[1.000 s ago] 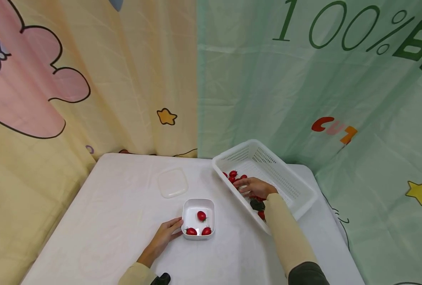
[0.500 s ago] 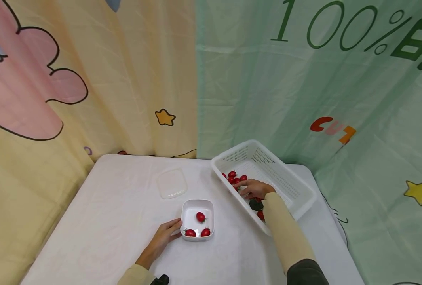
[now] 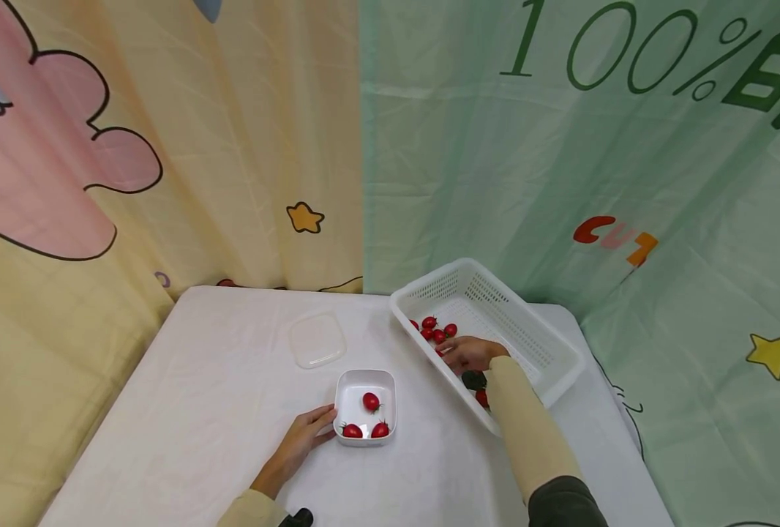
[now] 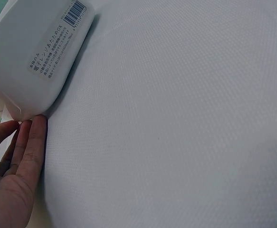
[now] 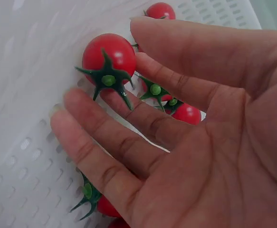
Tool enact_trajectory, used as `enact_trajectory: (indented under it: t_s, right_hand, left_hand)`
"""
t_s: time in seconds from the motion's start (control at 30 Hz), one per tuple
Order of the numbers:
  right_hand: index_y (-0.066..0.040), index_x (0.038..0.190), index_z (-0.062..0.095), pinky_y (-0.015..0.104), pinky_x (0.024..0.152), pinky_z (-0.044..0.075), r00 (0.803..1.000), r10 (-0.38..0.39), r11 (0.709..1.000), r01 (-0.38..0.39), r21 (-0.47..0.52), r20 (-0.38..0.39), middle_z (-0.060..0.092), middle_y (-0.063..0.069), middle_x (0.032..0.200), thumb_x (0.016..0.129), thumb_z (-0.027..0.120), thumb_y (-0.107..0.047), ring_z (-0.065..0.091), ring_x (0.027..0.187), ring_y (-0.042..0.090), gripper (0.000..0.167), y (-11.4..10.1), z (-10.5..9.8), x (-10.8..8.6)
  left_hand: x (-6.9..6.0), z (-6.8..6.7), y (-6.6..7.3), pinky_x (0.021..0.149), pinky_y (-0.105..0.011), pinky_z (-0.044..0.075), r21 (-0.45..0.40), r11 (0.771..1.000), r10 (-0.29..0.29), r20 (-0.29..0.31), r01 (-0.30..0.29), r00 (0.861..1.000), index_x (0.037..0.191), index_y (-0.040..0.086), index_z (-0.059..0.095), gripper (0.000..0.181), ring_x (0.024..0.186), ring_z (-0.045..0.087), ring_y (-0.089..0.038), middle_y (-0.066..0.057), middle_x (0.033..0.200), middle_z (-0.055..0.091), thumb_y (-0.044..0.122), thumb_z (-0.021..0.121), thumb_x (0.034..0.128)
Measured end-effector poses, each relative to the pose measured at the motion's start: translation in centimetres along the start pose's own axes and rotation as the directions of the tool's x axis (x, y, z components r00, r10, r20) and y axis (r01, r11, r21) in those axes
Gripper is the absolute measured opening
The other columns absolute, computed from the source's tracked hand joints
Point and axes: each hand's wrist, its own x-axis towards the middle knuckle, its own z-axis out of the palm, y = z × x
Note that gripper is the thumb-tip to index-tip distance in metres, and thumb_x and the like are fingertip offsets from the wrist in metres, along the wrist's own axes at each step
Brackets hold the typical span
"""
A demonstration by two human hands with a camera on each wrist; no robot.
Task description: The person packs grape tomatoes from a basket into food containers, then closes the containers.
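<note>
My left hand [image 3: 302, 443] touches the left side of a small white square box [image 3: 365, 441], its fingers nearly straight at a lower corner of the box. Three red cherry tomatoes lie inside, one of them a tomato [image 3: 371, 401] near the middle. My right hand [image 3: 467, 354] reaches down into a white plastic basket [image 3: 564, 366]. In the right wrist view, a cherry tomato [image 5: 109, 59] with a green star-shaped calyx lies by the loosely spread fingers [image 5: 124, 147]; the thumb stands apart from it. More tomatoes [image 5: 187, 113] show behind and below the hand.
A clear flat lid [image 3: 317, 340] lies on the white-covered table [image 3: 186, 410] behind the box. Several tomatoes [image 3: 429, 322] gather at the basket's far left end. A dark rounded thing [image 3: 474, 379] sits beside my right wrist. Printed curtains [image 3: 265, 146] hang behind the table.
My right hand has shifted slightly toward me inside the basket, away from the far tomatoes, uncovering more of them. The left hand and the box keep their place.
</note>
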Motion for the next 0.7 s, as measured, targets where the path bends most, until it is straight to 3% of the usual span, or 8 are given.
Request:
enact_trajectory:
  t_s: [0.3,0.7]
  right_hand:
    - [0.007,0.124,0.053,0.029,0.075,0.054,0.999,-0.021,1.0,0.02,0.019,0.04,0.064,0.006,0.097,0.096,0.052,-0.005,0.061,0.083,0.019,0.03,0.64,-0.27,-0.01]
    - [0.009,0.121,0.056,0.029,0.076,0.054,0.993,-0.089,0.996,0.087,0.027,0.076,0.064,0.005,0.097,0.096,0.054,-0.003,0.06,0.085,0.018,0.028,0.91,-0.55,-0.62]
  left_hand:
    - [-0.19,0.05,0.3,0.097,-0.041,0.051,0.01,1.0,0.004,0.002,-0.004,1.0,0.135,-0.018,0.041,0.06,0.124,0.05,-0.041,-0.033,0.139,0.043,0.029,0.053,0.0997]
    - [-0.42,0.34,0.42,0.097,-0.046,0.05,-0.007,1.0,0.004,-0.027,-0.004,1.0,0.133,-0.019,0.041,0.056,0.123,0.051,-0.042,-0.033,0.138,0.043,0.026,0.052,0.1005]
